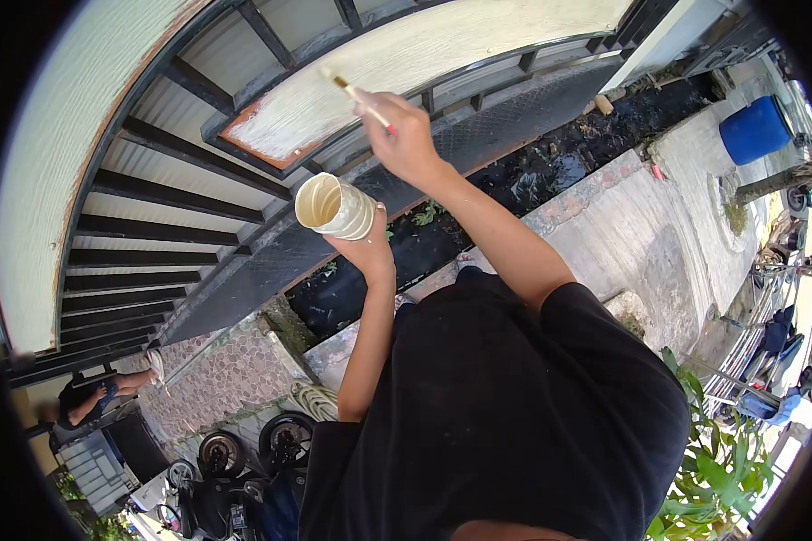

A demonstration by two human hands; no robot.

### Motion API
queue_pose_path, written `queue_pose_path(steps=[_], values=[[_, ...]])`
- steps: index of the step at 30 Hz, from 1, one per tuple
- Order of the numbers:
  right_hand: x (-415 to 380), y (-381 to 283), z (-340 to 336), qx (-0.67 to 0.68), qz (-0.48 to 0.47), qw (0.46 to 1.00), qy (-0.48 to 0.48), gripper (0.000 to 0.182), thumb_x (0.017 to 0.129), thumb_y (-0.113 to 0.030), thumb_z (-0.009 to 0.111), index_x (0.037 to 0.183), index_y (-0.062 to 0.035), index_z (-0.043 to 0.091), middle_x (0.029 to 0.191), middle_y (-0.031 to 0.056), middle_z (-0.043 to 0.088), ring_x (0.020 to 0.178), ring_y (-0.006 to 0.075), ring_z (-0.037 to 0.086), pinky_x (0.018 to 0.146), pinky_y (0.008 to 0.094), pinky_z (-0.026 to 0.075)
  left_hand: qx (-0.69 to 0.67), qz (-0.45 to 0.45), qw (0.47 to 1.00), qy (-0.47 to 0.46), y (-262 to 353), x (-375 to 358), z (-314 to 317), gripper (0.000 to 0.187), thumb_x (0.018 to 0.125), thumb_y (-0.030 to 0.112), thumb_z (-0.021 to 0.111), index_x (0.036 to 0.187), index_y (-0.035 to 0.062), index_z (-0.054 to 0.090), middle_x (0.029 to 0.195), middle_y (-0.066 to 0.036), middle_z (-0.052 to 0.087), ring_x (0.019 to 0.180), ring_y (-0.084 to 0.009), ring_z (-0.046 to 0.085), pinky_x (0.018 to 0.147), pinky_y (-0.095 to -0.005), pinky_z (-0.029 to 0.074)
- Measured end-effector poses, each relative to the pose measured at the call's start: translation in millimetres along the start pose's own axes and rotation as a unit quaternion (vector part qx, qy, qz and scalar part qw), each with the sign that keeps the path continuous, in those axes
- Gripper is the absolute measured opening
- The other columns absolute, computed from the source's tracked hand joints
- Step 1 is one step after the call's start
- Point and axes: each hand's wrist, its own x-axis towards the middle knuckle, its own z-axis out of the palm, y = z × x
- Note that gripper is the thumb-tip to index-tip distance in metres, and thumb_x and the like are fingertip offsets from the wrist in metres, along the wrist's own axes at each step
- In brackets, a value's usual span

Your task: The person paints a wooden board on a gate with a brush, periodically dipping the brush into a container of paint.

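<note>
My right hand (404, 135) is closed on a slim paintbrush (366, 104) with a pale handle and a red end. Its bristles are blurred and lie over a long board (379, 77) coated in whitish paint. Bare reddish-brown wood shows at the board's near end. Below, my left hand (367, 252) wraps around a ribbed, cream-coloured plastic container (334, 207). The container is tilted with its mouth toward me, and pale paint coats its inner wall.
Black metal bars (180, 198) frame the board. A dark ditch (550, 180) runs below, beside a concrete walkway (659, 243). Further off are a blue barrel (756, 131), parked motorcycles (235, 496), a coiled hose (316, 398), leafy plants (717, 473) and a seated person (90, 401).
</note>
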Motion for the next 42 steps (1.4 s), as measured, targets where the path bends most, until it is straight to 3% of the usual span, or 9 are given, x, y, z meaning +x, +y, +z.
queue_pose_path(steps=[3,4,9,13,20,26,29,35,42], values=[[22,51,-53,-0.132,0.035,0.985,0.102,0.028,0.105,-0.005,0.066,0.13,0.0038,0.076,0.099,0.0163,0.08,0.075,0.0176,0.076,0.062,0.0293,0.058,0.019,0.027,0.999,0.013,9,-1,-6,0.094,0.083,0.007,0.091,0.154,-0.0017,0.03,0.148,-0.019,0.052,0.137,-0.0272,0.056,0.12,-0.0434,0.04],[33,53,-67,-0.115,0.081,0.98,0.141,0.027,0.101,-0.004,0.067,0.124,0.0083,0.075,0.094,0.021,0.077,0.082,0.0328,0.075,0.072,0.0423,0.058,0.038,0.039,0.998,0.016,12,-2,-9,0.093,0.083,0.007,0.091,0.153,-0.0018,0.03,0.148,-0.019,0.052,0.136,-0.0271,0.056,0.12,-0.0433,0.041],[36,49,-23,-0.164,0.036,0.973,0.16,0.029,0.1,-0.002,0.066,0.124,0.0125,0.072,0.101,0.0272,0.073,0.089,0.0444,0.073,0.078,0.0495,0.057,0.025,0.014,0.999,0.027,12,3,-19,0.092,0.084,0.008,0.091,0.152,-0.0023,0.031,0.147,-0.019,0.052,0.136,-0.0274,0.056,0.12,-0.0431,0.041],[-9,-23,40,0.016,0.013,1.0,-0.013,0.027,0.099,-0.001,0.071,0.125,0.0033,0.076,0.102,0.0234,0.075,0.088,0.0346,0.077,0.077,0.0388,0.059,0.014,0.009,0.999,0.029,7,13,-23,0.092,0.084,0.008,0.091,0.151,-0.0027,0.03,0.146,-0.02,0.053,0.135,-0.0275,0.057,0.12,-0.0433,0.04],[23,31,-20,-0.061,0.043,0.997,0.013,0.025,0.107,-0.011,0.069,0.127,-0.0019,0.079,0.098,0.0115,0.08,0.075,0.0121,0.072,0.065,0.0288,0.056,0.031,0.029,0.999,0.027,22,21,-45,0.093,0.082,0.01,0.093,0.15,-0.0031,0.031,0.146,-0.02,0.053,0.134,-0.0281,0.058,0.119,-0.0438,0.041],[32,37,-34,-0.216,0.02,0.965,0.149,0.028,0.107,-0.01,0.067,0.127,0.0064,0.075,0.094,0.0158,0.08,0.076,0.0193,0.077,0.067,0.0333,0.059,0.046,0.035,0.998,0.029,14,31,-71,0.09,0.08,0.013,0.095,0.146,-0.0035,0.035,0.14,-0.02,0.057,0.131,-0.028,0.061,0.116,-0.0426,0.043],[18,1,29,-0.168,-0.034,0.982,0.08,0.026,0.101,-0.006,0.069,0.122,0.0062,0.076,0.094,0.0208,0.076,0.082,0.0356,0.076,0.074,0.0423,0.058,0.065,0.046,0.997,0.007,15,31,-81,0.086,0.08,0.006,0.093,0.145,-0.0014,0.037,0.138,-0.016,0.059,0.127,-0.0256,0.062,0.115,-0.0424,0.045],[-11,-36,55,0.007,0.07,0.996,-0.05,0.028,0.105,-0.013,0.072,0.129,0.0003,0.078,0.098,0.0155,0.08,0.082,0.0178,0.077,0.068,0.0316,0.058,0.05,0.046,0.998,0.005,13,29,-86,0.089,0.079,0.014,0.095,0.144,-0.0035,0.037,0.138,-0.019,0.058,0.13,-0.0278,0.061,0.114,-0.0419,0.045],[26,12,-22,-0.091,0.138,0.977,0.133,0.034,0.109,-0.012,0.066,0.135,0.0102,0.071,0.098,0.0164,0.082,0.079,0.0149,0.077,0.067,0.0284,0.059,0.067,0.039,0.997,0.009,5,29,-106,0.09,0.078,0.016,0.095,0.143,-0.0039,0.037,0.138,-0.02,0.058,0.13,-0.0286,0.061,0.114,-0.0423,0.045]])
